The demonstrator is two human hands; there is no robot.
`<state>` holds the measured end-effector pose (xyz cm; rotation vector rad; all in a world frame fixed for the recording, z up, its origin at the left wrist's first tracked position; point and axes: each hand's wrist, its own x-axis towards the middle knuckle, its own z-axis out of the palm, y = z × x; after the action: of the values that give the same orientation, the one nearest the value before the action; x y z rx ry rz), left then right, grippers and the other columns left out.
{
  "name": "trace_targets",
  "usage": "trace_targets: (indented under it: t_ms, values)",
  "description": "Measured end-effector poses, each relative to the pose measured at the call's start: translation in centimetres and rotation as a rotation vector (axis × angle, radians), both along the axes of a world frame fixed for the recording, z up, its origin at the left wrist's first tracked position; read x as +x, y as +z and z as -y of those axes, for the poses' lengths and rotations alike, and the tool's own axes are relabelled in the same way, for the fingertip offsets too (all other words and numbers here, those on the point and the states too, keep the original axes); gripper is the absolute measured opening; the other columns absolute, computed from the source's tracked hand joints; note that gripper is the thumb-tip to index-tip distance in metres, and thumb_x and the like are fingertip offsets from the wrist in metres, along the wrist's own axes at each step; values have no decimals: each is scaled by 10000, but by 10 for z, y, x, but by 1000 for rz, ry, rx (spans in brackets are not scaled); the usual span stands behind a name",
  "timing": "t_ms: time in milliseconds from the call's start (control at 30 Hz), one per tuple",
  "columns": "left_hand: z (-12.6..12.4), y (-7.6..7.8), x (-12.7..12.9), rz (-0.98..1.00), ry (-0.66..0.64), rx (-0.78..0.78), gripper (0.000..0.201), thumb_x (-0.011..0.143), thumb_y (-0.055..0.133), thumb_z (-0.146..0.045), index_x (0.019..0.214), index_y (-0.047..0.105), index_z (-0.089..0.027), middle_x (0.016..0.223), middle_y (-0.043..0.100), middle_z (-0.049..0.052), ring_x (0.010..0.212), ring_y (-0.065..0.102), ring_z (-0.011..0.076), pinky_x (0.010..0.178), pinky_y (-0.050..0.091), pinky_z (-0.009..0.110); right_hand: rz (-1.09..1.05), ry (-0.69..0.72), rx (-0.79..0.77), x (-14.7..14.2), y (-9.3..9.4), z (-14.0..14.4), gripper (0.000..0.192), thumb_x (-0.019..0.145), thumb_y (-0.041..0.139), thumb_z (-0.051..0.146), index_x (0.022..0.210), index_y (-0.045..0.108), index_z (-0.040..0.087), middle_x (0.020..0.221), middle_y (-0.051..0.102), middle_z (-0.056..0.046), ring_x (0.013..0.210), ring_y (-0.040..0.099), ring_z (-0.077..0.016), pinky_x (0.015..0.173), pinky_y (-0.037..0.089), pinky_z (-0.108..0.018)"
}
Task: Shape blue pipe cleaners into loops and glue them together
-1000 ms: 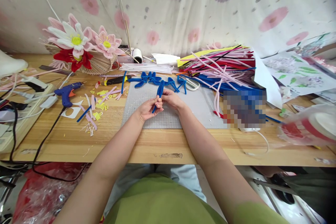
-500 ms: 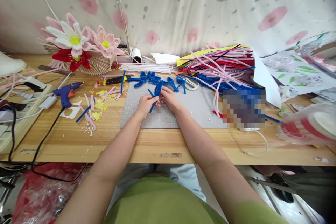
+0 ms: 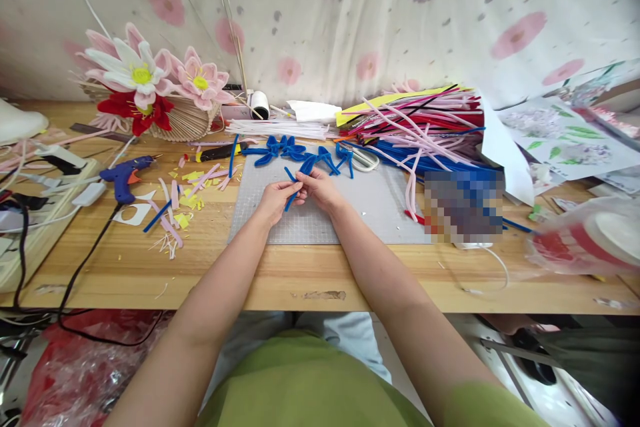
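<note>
From where I stand, the far left of the table (image 3: 390,280) carries a white power strip (image 3: 53,230), with plugs and cables seated along it. To its right lies a blue glue gun (image 3: 121,181), nozzle directed right; behind it stand fuzzy flowers (image 3: 143,77) in white, pink and red. Next are scraps (image 3: 193,200) (mostly yellow and pink, loosely scattered) and, near the rear, a yellow-and-black cutter (image 3: 220,152). At the centre is a gray cutting mat (image 3: 330,230). Above it, the left hand (image 3: 277,202) is closed in a fingertip pinch on a blue fuzzy piece (image 3: 291,201), whose narrow ends project above and below the fingers. The right hand (image 3: 323,190) meets it from the other side, thumb and fingers pinching the same piece; a broader blue loop shows just beyond them. Further blue shapes (image 3: 283,149) are arranged along the rear edge of the mat. Just right of these rest scissors (image 3: 367,160), with white handles. Beyond them is a large heap of pipe cleaners (image 3: 425,123), pink, red and blue. At far right are a flower-printed sheet (image 3: 565,133) and a plastic-wrapped cup (image 3: 590,237).
</note>
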<state>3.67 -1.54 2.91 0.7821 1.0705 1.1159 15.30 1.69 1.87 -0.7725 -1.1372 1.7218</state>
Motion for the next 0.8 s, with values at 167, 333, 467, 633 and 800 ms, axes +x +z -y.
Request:
trace_targets:
  t_ms: [167,333,467,633,800]
  values:
    - [-1,1,2,-2,63,-19,148,591,738,-206,616,645,-94,540,609,27,518,575,94,558,513,247,60,-66,54,-1,-3,-1,388,591,709,466,673,456,184,511,515,66,427,456,-57,437,355,-206]
    - [0,2,4,-35,113,8,190,541,770,-223,582,639,-91,525,609,31,494,564,100,552,493,256,161,-170,93,-5,-6,-2,382,593,699,477,644,460,184,519,510,48,456,457,-73,462,373,-224]
    - [-1,1,3,-103,114,26,219,523,778,-236,517,605,-103,504,597,30,481,559,106,543,480,260,264,-148,66,-4,-9,-5,376,607,669,504,681,483,185,568,511,27,507,481,-102,500,402,-252]
    - [-4,-6,1,-229,171,69,213,563,736,-218,471,565,-129,448,545,0,468,556,120,507,444,240,600,-673,410,2,8,0,402,665,655,444,975,561,206,893,517,-47,838,516,-167,743,434,-316]
    - [-9,-21,-5,-520,237,238,143,599,678,-190,478,610,-153,419,538,-11,481,526,128,464,353,212,918,-404,745,-11,22,14,173,746,609,363,782,639,196,786,495,-51,852,487,-199,808,386,-348]
